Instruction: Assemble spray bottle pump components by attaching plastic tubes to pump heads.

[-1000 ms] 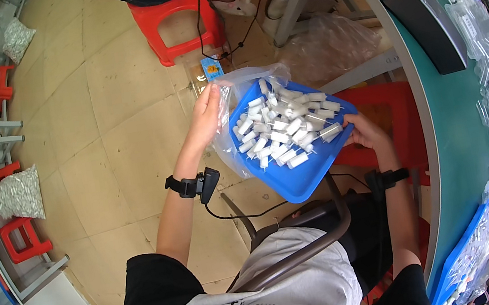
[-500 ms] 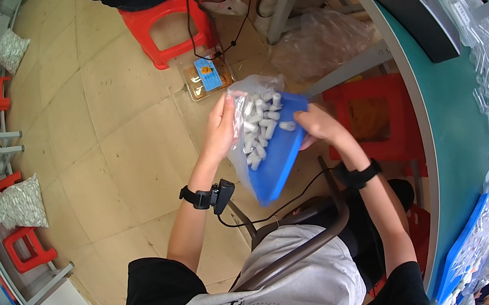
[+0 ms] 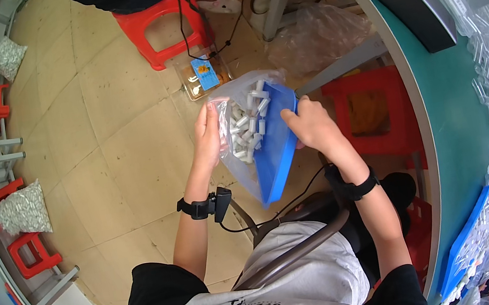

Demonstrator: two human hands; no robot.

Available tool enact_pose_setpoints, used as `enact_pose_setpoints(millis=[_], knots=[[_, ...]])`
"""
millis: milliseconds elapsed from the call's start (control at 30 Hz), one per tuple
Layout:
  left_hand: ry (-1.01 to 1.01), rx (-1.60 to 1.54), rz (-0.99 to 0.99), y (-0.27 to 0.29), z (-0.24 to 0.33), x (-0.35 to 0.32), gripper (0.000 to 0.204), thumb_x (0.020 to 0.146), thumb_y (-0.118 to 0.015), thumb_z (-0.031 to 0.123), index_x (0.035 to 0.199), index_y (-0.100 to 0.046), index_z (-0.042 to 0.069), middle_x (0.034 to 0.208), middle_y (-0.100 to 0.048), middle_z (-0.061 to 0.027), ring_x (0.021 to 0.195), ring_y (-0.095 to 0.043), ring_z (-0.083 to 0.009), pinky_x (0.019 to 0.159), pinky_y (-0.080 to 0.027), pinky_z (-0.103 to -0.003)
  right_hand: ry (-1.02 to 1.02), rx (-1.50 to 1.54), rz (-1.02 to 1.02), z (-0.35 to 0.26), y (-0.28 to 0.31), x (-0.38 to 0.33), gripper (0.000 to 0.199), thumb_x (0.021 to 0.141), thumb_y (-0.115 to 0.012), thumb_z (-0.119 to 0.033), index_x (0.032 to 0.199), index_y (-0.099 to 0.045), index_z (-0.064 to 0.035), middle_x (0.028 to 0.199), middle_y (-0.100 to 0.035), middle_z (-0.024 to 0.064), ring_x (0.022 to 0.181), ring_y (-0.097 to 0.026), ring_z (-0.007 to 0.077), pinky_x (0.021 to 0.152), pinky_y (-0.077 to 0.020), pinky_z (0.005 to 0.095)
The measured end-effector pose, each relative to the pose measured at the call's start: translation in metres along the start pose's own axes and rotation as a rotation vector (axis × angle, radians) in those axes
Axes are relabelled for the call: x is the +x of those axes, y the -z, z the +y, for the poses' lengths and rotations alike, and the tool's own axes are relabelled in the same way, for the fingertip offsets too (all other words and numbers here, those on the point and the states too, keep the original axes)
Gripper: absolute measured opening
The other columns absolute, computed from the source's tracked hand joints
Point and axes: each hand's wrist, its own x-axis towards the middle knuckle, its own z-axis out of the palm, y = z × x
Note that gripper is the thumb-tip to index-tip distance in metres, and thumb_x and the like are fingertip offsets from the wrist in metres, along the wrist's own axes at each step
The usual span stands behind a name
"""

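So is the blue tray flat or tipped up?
Tipped. The blue tray stands steeply on edge, and the small white pieces lie against the clear bag.

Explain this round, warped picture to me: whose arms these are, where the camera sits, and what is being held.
The camera sits on a person's head and looks down, so the wide lens bends everything at the rim. The two forearms coming up from below are that person's own. The right hand grips a blue tray, tilted steeply on edge. The left hand holds a clear plastic bag against the tray; small white tubes lie inside the bag. Below is a tiled floor with a red stool. A green table runs along the right.
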Motion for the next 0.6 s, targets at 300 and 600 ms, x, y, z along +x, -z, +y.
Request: enact_pose_setpoints(millis=[300,600], knots=[[0.054,-0.017,0.121,-0.004,0.006,0.003,0.039,0.096,-0.036,0.043,0.111,-0.054,0.012,0.056,-0.038,0.0080,0.039,-0.028,-0.0002,0.032,-0.018,-0.018,0.098,-0.009,0.036,-0.014,0.029,-0.022,0.041,0.080,-0.052,-0.028,0.084,-0.052,0.0131,0.077,-0.058,0.0331,0.078,-0.059,0.0460,0.075,-0.0483,0.0453],[0.027,-0.073,0.182,0.022,0.009,0.013,0.035,0.097,-0.036,0.037,0.106,-0.057,0.011,0.051,-0.033,0.0079,0.036,-0.025,-0.0016,0.032,-0.016,-0.019,0.016,0.354,0.014,-0.013,0.084,-0.068,0.039,0.081,-0.047,-0.024,0.099,-0.052,0.0107,0.068,-0.059,0.0136,0.057,-0.061,0.0190,0.050,-0.0495,0.0287]])
